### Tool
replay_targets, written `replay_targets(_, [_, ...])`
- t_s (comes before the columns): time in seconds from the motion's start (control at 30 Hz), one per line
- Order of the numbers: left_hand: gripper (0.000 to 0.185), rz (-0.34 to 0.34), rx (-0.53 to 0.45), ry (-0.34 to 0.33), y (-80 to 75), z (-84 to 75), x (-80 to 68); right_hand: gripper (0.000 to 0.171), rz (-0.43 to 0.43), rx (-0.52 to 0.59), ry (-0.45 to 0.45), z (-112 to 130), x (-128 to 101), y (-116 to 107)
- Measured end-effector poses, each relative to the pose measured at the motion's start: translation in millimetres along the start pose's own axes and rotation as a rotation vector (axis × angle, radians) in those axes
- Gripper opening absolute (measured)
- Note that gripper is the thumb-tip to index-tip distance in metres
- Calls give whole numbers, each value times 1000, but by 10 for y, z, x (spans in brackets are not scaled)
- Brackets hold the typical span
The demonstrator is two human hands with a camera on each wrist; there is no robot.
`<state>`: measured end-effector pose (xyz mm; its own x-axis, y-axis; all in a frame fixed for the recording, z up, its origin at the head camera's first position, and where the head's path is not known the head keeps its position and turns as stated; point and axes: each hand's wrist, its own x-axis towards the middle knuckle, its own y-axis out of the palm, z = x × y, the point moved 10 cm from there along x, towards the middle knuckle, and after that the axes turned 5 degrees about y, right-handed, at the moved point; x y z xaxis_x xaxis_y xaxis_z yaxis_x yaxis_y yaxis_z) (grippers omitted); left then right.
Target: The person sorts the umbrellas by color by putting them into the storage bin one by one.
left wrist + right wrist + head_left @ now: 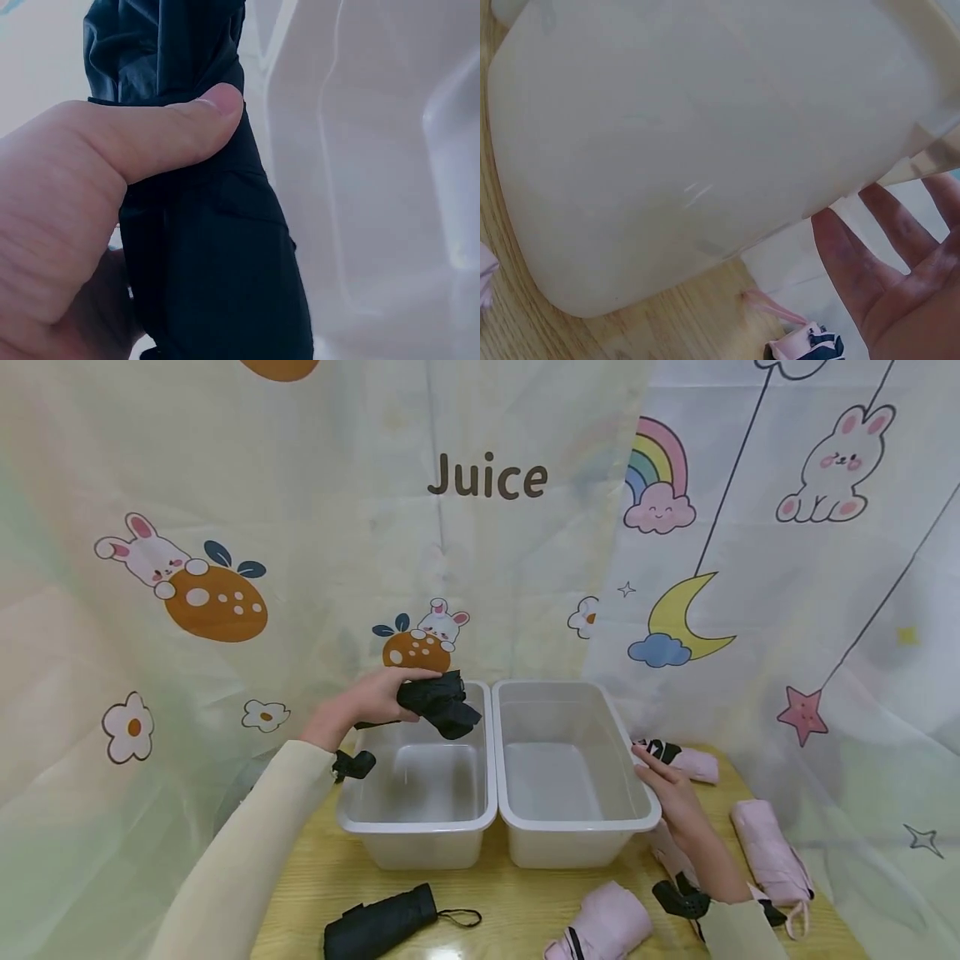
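My left hand (371, 697) gripped the black umbrella (438, 703) loosely over the left bin (417, 827) (right hand (670, 789) flat, empty); it could have slipped outside.

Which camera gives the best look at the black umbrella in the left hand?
The head view: it shows the whole black umbrella gripped by the left hand above the left bin. The left wrist view shows only dark fabric under the thumb; the right wrist view shows none.
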<state>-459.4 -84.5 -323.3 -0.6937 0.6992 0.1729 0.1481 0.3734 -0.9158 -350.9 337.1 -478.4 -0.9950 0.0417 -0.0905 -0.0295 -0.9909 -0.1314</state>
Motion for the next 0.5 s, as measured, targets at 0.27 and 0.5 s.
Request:
replay_targets(0.27, [74,6,-120,-59,225,185,36,64,-6,19,24,-6,-10,33])
replay_targets(0.5, [75,24,-75,-89,447,269,104,63,-24,62,40,-32,-9,26])
